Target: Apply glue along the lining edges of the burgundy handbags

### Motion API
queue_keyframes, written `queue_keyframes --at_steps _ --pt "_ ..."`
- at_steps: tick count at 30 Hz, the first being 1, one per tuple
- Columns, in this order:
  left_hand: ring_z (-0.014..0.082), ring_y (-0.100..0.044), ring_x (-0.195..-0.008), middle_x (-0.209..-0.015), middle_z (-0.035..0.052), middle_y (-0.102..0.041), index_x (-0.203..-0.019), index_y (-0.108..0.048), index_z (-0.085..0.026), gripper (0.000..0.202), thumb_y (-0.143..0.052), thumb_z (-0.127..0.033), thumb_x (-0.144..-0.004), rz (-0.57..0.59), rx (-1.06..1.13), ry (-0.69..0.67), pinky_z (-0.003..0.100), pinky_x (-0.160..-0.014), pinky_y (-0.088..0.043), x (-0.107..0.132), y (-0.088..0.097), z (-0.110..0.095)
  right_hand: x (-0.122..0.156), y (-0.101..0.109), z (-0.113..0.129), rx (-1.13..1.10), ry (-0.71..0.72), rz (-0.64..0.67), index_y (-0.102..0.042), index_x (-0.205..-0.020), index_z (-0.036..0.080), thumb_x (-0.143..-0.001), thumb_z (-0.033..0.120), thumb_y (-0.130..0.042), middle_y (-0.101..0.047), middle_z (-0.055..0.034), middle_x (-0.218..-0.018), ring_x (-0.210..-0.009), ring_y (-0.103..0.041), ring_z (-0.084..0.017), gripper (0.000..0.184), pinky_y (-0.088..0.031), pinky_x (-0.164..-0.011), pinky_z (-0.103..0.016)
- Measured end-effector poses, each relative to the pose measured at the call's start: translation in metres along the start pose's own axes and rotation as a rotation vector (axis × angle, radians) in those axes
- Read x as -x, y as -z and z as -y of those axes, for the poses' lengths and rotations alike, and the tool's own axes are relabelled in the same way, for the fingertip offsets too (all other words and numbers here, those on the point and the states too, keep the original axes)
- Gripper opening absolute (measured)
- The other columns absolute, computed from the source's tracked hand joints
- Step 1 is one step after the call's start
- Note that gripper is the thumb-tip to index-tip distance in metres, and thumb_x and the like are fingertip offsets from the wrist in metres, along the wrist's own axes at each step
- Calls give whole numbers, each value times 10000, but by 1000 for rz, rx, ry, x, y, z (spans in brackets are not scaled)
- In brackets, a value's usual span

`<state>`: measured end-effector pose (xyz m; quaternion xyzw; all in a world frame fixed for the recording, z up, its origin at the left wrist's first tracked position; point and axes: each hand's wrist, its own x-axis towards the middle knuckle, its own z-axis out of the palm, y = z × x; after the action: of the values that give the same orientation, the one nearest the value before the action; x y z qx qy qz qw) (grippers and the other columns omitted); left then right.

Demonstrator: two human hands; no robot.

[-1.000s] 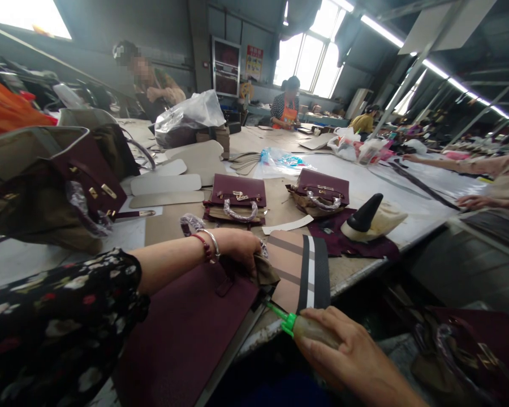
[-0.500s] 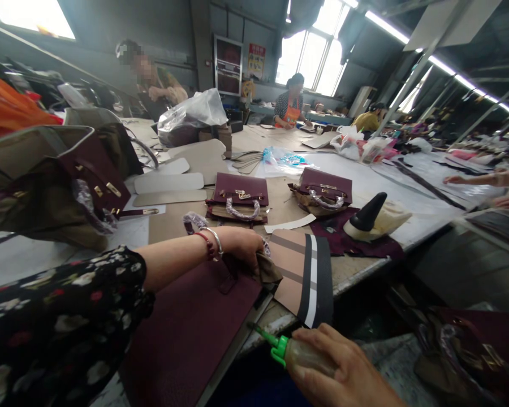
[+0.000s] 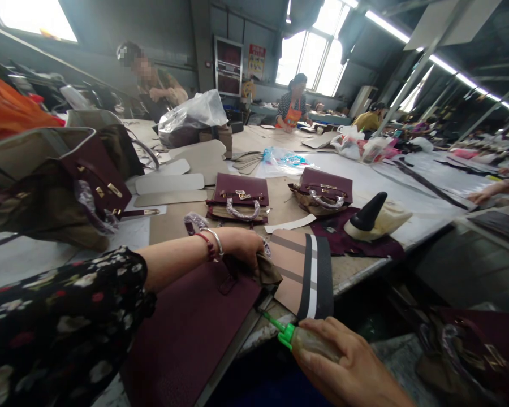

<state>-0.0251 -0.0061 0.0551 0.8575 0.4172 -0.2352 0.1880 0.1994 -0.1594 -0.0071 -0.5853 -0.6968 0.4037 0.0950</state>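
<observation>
The right hand (image 3: pixel 343 350) has its grip closed round a translucent plastic squeeze bottle (image 3: pixel 311 343) with a green cap, its thin green nozzle (image 3: pixel 274 321) aimed at ten o'clock. A large burgundy leather bag piece (image 3: pixel 190 333) lies flat at nine o'clock from this grip; the nozzle tip is at its side edge, though I cannot tell whether they touch. From the left hand (image 3: pixel 246 246), the piece extends toward seven o'clock, and that grip is closed on bunched olive-brown fabric (image 3: pixel 268 270) at its upper corner. On the surface (image 3: pixel 348 274), a tan panel with dark and white stripes (image 3: pixel 287 257) lies at four o'clock from the left hand, a smaller burgundy leather handbag (image 3: pixel 241 186) at twelve.
</observation>
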Motion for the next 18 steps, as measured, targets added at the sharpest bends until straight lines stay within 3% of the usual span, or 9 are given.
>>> queue_keyframes --at_steps 4,9,14,18 --pt "224 -633 -831 -1004 73 -699 -1004 -694 -201 386 -701 -414 -682 0 7 -3 259 -622 -434 1 1 0 3 -1 5 -2 -1 -75 -643 -1132 195 -792 427 -505 -606 -67 -959 -876 -609 -224 434 -475 -769 -307" --pt "215 -635 -839 -1027 69 -697 -1029 -692 -222 403 -705 -423 -680 -10 17 0 247 -662 -447 0 -1 2 7 -5 10 -19 49 47 -658 -1112 233 -776 384 -555 -622 -53 -970 -892 -616 -218 383 -476 -791 -294" --pt "213 -633 -839 -1013 69 -701 -1012 -698 -220 387 -700 -416 -679 -13 28 -24 246 -657 -442 -5 -4 6 7 -9 12 -14 5 -17 -628 -1159 216 -797 396 -511 -600 -59 -983 -877 -613 -210 422 -481 -777 -294" --pt "212 -627 -830 -999 70 -701 -997 -701 -219 368 -688 -400 -677 -10 31 -40 250 -616 -422 -6 -5 7 11 -18 17 -25 59 109 -663 -1091 231 -755 327 -555 -606 -43 -938 -863 -616 -201 365 -474 -774 -280"
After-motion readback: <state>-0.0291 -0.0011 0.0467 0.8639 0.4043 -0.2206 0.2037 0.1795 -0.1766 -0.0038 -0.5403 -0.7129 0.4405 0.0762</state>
